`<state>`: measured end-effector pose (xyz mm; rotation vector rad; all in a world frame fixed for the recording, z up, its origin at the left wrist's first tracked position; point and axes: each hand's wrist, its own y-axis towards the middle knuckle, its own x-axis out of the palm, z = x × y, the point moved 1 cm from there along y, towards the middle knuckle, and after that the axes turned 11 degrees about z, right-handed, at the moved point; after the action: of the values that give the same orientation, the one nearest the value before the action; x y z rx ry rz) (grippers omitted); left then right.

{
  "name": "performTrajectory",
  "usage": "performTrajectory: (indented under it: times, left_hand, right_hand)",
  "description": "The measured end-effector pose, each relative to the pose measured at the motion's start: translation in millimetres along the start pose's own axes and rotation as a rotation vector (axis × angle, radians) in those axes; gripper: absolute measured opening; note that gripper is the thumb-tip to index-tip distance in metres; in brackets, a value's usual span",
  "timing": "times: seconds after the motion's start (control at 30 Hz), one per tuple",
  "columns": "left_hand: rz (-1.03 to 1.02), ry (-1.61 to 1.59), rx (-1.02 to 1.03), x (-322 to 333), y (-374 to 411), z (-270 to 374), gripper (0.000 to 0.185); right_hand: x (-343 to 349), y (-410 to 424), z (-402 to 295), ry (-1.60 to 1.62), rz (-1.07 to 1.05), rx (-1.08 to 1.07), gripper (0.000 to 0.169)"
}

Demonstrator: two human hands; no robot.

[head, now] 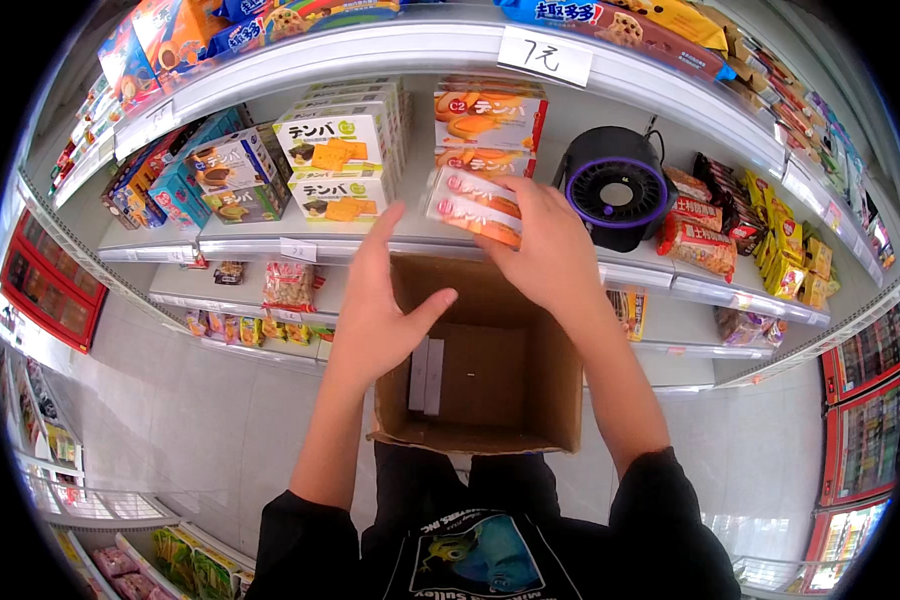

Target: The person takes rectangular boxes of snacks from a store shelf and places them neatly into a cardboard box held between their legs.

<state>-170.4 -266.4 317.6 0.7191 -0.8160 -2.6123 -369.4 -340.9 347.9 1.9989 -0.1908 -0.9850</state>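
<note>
My right hand (547, 244) grips a pair of orange-and-white biscuit boxes (474, 204), held side by side in front of the shelf. Just behind them stands a stack of matching orange biscuit boxes (487, 116). My left hand (379, 307) is empty, thumb and fingers spread, over the left rim of an open cardboard box (487, 375). Two slim pale boxes (425, 375) stand against the left inner wall of that carton. White-and-green cracker boxes (337, 157) are stacked on the shelf beyond my left hand.
A black fan with a purple ring (616, 191) stands right of the orange stack. Packaged wafers (697, 232) and yellow snack packs (787, 247) lie farther right. The upper shelf edge (420, 37) juts out above, bearing a price card (545, 58). Lower shelves (225, 296) hold bagged snacks.
</note>
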Motion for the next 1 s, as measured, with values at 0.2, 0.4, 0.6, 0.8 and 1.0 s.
performTrajectory:
  times: [0.2,0.4,0.6,0.8,1.0]
  left_hand:
    - [0.044,0.053,0.208,9.7,2.7,25.8,0.110]
    - [-0.100,-0.562,-0.132,13.2,2.6,23.5,0.106]
    - [-0.050,-0.693,-0.296,32.2,-1.0,36.0,0.063]
    - [-0.174,-0.809,-0.707,32.8,-4.5,22.0,0.053]
    - [-0.408,-0.661,-0.979,47.8,-18.1,-5.6,0.041]
  right_hand:
    - [-30.4,-13.4,-32.1,0.167,0.058,0.219,0.057]
    - [-40.7,-36.0,-40.3,0.169,0.070,0.171,0.057]
    - [-36.4,-61.1,-50.6,0.118,0.076,0.124,0.059]
    - [-51.9,-89.0,-45.0,0.235,-0.152,0.152,0.080]
    - [-63.1,-115.3,-46.1,0.320,-0.376,0.236,0.086]
